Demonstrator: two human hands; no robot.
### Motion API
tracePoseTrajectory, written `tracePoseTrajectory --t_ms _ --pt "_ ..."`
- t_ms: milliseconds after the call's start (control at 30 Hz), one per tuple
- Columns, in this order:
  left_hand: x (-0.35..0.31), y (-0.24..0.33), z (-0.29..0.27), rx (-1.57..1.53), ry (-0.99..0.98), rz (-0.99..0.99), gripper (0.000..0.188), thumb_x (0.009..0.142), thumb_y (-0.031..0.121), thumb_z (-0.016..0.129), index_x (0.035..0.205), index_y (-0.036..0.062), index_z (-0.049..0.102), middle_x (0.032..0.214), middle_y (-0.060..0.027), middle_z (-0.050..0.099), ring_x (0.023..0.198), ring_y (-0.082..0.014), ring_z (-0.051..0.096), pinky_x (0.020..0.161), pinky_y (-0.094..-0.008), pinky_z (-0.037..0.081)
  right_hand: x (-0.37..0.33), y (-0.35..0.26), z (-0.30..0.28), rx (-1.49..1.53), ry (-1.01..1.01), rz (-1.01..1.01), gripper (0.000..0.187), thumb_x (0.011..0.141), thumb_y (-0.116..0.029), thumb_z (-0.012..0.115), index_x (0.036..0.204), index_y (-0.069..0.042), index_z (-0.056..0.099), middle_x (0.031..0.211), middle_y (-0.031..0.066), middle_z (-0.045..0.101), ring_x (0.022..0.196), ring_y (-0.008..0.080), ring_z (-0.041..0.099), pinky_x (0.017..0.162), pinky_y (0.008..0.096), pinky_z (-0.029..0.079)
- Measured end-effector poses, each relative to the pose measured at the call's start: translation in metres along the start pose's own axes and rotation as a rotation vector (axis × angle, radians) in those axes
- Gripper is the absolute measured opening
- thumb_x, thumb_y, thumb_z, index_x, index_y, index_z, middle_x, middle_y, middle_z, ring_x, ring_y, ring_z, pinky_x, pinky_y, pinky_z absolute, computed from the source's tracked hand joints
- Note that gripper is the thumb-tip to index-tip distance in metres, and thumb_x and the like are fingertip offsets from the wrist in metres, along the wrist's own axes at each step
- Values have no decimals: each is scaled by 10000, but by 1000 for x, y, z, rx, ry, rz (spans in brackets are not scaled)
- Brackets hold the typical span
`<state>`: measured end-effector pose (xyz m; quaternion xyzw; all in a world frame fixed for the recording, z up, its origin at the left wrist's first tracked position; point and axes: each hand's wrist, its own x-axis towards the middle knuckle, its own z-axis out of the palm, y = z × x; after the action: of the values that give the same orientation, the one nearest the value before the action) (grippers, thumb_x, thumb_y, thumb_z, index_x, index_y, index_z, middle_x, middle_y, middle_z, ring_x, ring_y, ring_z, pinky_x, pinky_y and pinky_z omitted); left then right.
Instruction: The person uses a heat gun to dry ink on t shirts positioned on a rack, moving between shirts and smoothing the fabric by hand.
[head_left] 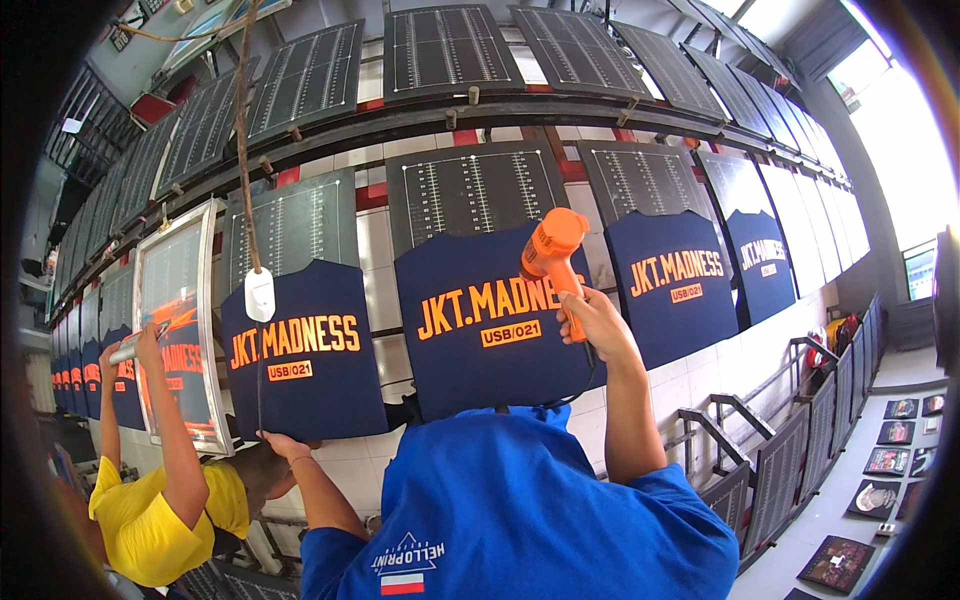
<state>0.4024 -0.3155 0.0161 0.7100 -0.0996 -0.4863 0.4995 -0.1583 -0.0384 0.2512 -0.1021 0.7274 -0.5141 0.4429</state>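
My right hand (597, 325) is wrapped round the handle of an orange hair dryer (556, 240), held above a navy T-shirt (440, 370) with orange printed lettering. The dryer's nozzle points left and down at the print. Down at the left, my left hand (288, 447) is closed at the lower edge of another navy T-shirt (335, 400). Its fingertips pinch a thin dark cord (261, 385), which hangs from a white power socket (259, 294). Both shirts lie on dark boards marked with white scales.
A co-worker in a yellow shirt (165, 535) grips a squeegee (133, 343) over a framed printing screen (215, 330) at the left. More printed shirts (668, 268) lie along the row to the right. A second row of boards (450, 55) runs behind.
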Motion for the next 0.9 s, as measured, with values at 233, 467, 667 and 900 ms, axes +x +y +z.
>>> tracePoseTrajectory --t_ms 233,467,667,900 --pt "0 -2 1 150 169 65 766 1034 582 291 1434 -57 430 1439 -201 501 1253 -366 547 1041 -443 470 -2 0 1 -44 31 -3 310 970 -294 586 1014 13 571 791 55 599 610 101 594 519 244 518" --pt "-10 1 5 172 194 68 786 1035 569 297 1424 -105 404 1427 -234 496 1259 -392 535 1073 -455 440 -10 4 -2 -53 41 10 303 970 -280 580 1031 17 571 786 55 593 599 103 588 522 248 514" --pt "-28 8 12 192 212 45 788 1040 557 298 1426 -123 395 1431 -228 497 1289 -383 515 1094 -447 412 -33 4 -2 -76 50 55 287 960 -253 571 1045 22 572 772 58 594 567 97 581 506 242 509" --pt "-33 9 13 204 216 55 800 1035 566 307 1425 -127 394 1424 -229 506 1284 -377 521 1095 -437 410 -49 16 -8 -34 10 93 285 960 -246 573 1056 22 571 772 54 598 559 96 586 508 239 515"
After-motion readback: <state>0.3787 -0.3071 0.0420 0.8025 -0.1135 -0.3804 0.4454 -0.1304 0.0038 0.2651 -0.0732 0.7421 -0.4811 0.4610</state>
